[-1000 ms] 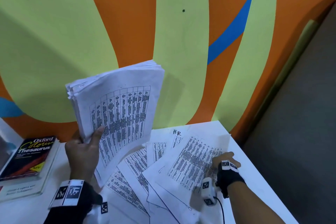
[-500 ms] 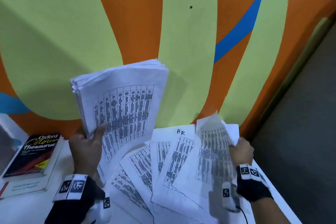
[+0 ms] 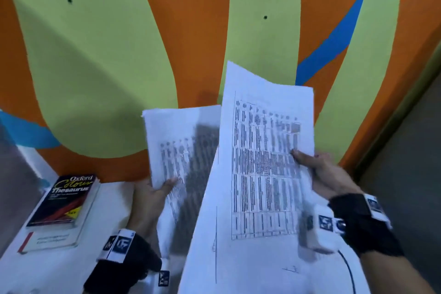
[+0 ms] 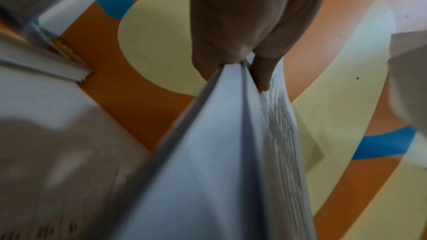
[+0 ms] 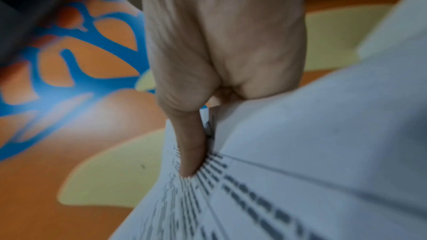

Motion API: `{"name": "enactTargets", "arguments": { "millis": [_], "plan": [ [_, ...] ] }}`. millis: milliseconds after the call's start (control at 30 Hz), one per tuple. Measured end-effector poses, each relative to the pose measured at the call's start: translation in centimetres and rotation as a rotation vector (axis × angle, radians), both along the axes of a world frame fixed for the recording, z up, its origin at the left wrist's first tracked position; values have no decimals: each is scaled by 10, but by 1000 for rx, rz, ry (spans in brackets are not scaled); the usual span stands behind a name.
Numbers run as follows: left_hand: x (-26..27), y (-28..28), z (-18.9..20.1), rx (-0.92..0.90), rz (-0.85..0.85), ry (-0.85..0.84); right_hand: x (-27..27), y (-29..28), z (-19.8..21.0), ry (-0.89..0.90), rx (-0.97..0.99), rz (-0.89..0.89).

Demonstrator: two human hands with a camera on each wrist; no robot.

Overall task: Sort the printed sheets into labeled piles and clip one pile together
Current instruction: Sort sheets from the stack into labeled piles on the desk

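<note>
My left hand (image 3: 152,192) grips a thick stack of printed sheets (image 3: 183,145) by its lower edge, thumb on the front, holding it upright over the table. In the left wrist view the stack (image 4: 219,152) runs edge-on out from my left hand (image 4: 245,61). My right hand (image 3: 317,174) holds a few printed sheets (image 3: 260,162) lifted off the table, thumb pressed on the printed grid. The right wrist view shows my thumb (image 5: 191,145) lying on those sheets (image 5: 300,171). The raised sheets hide the papers spread on the table.
A black Oxford Colour Thesaurus (image 3: 64,200) lies on another book at the left of the white table (image 3: 35,270). The orange, green and blue painted wall (image 3: 191,43) stands right behind. A dark floor drops off at the right.
My right hand has picked sheets up from the spread on the table and raised them in front of me. The left hand's stack has shifted right and lower, toward them.
</note>
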State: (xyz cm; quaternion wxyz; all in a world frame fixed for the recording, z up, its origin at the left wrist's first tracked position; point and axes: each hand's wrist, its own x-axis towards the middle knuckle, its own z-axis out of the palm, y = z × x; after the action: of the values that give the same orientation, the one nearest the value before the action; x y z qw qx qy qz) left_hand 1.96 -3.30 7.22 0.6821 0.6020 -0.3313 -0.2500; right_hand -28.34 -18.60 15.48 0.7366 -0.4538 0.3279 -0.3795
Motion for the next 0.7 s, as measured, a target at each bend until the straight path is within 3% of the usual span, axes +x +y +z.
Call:
{"name": "enactTargets", "arguments": {
  "millis": [133,233,333,500,533,633,700],
  "plan": [
    [-18,3,-3,116,-169,107,42,0,-42,149,89,-17],
    [-22,11,-7,211,-314,266,59,-1,-72,227,154,76],
    [-17,17,-14,293,-412,311,64,-1,-92,273,210,111],
    [-20,21,-11,259,-420,569,82,9,-90,356,-12,-203],
    [-25,19,-8,210,-405,535,86,12,-85,346,-84,-255],
    [-32,12,-1,99,-154,77,99,24,-63,315,-348,-309],
    [-30,10,5,50,-35,-60,104,36,-42,295,-541,-306]
  ]
}}
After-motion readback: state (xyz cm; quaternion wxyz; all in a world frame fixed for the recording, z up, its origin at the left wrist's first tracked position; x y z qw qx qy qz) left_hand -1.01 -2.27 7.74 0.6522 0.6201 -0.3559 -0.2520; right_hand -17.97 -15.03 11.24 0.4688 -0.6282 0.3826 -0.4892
